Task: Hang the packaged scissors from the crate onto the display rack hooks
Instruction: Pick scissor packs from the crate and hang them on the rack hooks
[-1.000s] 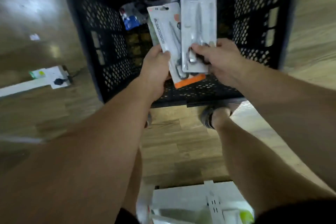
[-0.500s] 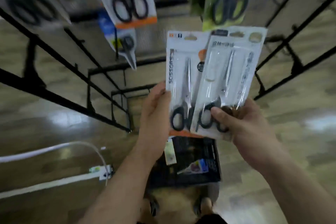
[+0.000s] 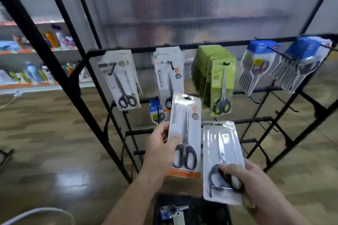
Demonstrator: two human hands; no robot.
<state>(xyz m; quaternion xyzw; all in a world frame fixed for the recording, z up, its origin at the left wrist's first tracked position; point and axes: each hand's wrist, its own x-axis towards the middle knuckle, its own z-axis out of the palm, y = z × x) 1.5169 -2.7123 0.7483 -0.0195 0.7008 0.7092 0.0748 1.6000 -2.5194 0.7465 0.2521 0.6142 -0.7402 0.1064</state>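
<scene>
My left hand [image 3: 161,150] grips a white scissors pack with an orange bottom strip [image 3: 185,133], held upright in front of the black display rack [image 3: 256,120]. My right hand [image 3: 243,179] grips a clear white scissors pack [image 3: 220,151] by its lower end, to the right of the first and a little lower. Matching packs hang on the rack's top row: a white one [image 3: 121,78] at the left and an orange-marked one [image 3: 169,71] beside it. The black crate [image 3: 192,208] sits on the floor below my hands, with a blue pack [image 3: 170,210] inside.
Green scissors packs [image 3: 217,78] and blue-topped packs [image 3: 259,64] fill hooks to the right. A small blue pack [image 3: 157,113] hangs on the lower row. Lower rack hooks [image 3: 256,99] stand bare. A slanted black frame bar [image 3: 54,67] crosses the left. Store shelves [image 3: 36,45] line the far left.
I lifted both packs out of the crate and rose to face the rack. The two packs, overlapping before, are now held apart, side by side.
</scene>
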